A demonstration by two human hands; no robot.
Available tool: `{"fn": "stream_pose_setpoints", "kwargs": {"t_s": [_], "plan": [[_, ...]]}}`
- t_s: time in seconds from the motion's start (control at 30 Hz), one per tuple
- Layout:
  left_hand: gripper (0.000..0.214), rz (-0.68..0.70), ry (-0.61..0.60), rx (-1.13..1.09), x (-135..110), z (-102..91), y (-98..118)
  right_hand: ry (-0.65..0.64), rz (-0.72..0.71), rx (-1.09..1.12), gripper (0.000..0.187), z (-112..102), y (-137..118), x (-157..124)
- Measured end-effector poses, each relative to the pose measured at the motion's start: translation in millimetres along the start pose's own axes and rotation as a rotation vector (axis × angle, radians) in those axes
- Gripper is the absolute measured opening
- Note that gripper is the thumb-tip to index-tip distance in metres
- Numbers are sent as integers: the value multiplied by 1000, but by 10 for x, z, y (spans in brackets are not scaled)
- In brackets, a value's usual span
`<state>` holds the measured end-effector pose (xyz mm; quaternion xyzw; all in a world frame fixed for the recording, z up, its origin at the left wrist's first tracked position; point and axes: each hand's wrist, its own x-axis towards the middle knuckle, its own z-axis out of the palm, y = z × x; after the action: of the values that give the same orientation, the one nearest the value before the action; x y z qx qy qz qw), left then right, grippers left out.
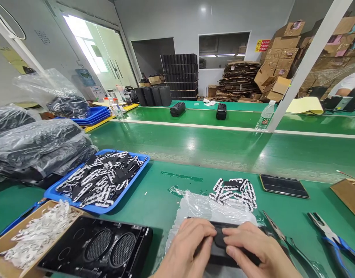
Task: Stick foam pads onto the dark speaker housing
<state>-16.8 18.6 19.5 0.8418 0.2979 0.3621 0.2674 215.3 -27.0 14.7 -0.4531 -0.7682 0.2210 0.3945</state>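
Down at the near edge of the green surface, both hands grip a black part lying on a clear plastic bag: the left hand and right hand press on it with curled fingers. Black-and-white strips lie just beyond; a blue tray of similar strips sits to the left.

Both hands rest on a flat part lying on a plastic bag on the desk. Stickers lie behind it, a tray to the left, pliers to the right.
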Motion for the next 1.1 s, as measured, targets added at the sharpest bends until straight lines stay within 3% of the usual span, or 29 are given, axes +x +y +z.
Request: {"fn": "stream_pose_setpoints", "kwargs": {"t_s": [0.1,0.37,0.57,0.77,0.97,1.1], "plan": [[28,42,-18,16,-31,-29,7,19,-63,-46,19,-14,-19,26],[24,167,-113,113,-50,-121,-28,-152,-32,-148,23,-79,-31,31],[18,287,-127,242,-36,-111,-106,-200,-52,-156,23,-107,-39,36],[22,379,18,302,-198,72,-351,-103,-104,-171,19,-60,-33,-19],[21,421,-19,364,-115,-38,-244,33,-88,-425,26,-138,-12,-191],[18,424,-72,323,-91,-110,-184,89,-53,-427,28,-200,48,-363]]}}
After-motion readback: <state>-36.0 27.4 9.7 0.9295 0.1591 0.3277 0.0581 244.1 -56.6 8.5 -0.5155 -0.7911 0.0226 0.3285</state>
